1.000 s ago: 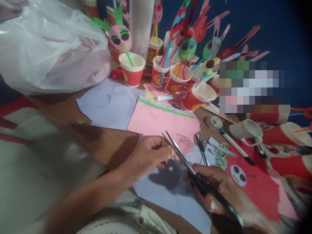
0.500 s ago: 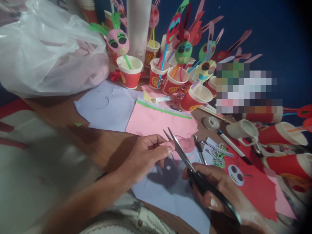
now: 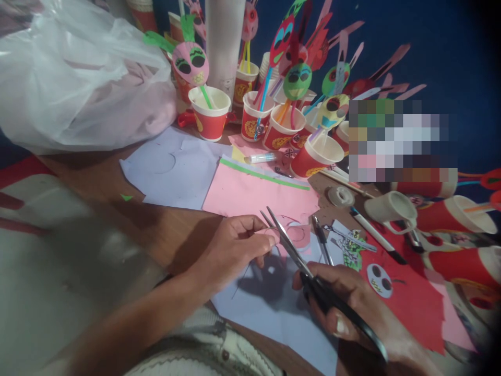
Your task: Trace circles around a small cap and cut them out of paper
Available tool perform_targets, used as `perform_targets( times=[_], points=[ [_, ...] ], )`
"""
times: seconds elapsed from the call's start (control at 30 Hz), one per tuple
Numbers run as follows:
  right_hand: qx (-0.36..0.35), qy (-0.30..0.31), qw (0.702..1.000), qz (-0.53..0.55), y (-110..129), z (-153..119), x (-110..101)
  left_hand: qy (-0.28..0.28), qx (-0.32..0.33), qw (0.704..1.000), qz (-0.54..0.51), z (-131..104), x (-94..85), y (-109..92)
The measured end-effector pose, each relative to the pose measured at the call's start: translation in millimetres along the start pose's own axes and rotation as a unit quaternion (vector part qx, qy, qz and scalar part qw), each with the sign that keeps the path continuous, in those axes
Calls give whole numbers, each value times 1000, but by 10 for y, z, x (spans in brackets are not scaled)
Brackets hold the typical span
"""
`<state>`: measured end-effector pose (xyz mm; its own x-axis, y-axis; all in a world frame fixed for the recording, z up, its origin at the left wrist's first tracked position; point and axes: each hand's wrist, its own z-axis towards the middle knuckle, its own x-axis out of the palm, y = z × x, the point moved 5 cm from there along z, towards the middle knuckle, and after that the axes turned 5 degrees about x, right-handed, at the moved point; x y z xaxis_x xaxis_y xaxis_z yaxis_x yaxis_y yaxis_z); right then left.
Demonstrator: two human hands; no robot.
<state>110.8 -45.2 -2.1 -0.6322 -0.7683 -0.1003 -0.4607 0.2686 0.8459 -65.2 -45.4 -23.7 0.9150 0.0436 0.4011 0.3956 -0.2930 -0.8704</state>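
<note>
Left hand (image 3: 246, 244) pinching pink paper (image 3: 298, 237) beside scissors (image 3: 294, 251); right hand (image 3: 348, 297) curled round scissors. Paper likely light, floppy; best held by margin.

White bag (image 3: 82, 86) on the table (image 3: 156, 227), pale mug (image 3: 385, 207) near a tape roll (image 3: 340, 197), red chair (image 3: 23, 175) alongside, blue wall (image 3: 438, 57) behind

Part of the pink paper piece (image 3: 300, 235) is covered by the fingers of the left hand (image 3: 248, 243) and by the scissors (image 3: 290, 248), whose handles are partly hidden by the right hand (image 3: 352, 300). Beyond the grip, rightward, details are masked by pixel blocks (image 3: 399, 141); leftward, the plastic bag (image 3: 84, 78) is cut off.
</note>
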Motion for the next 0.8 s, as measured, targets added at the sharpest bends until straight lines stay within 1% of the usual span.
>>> perform_targets(
  times=[0.23,0.53,0.8],
  points=[
    [-7,15,999,41,17,4,20,-10,-4,1000,4,-2,-1,-8],
    [-7,17,999,26,16,-8,16,-2,5,1000,-8,-1,4,-19],
    [10,12,1000,25,27,14,18,9,-12,1000,-27,-3,17,-16]
  ],
)
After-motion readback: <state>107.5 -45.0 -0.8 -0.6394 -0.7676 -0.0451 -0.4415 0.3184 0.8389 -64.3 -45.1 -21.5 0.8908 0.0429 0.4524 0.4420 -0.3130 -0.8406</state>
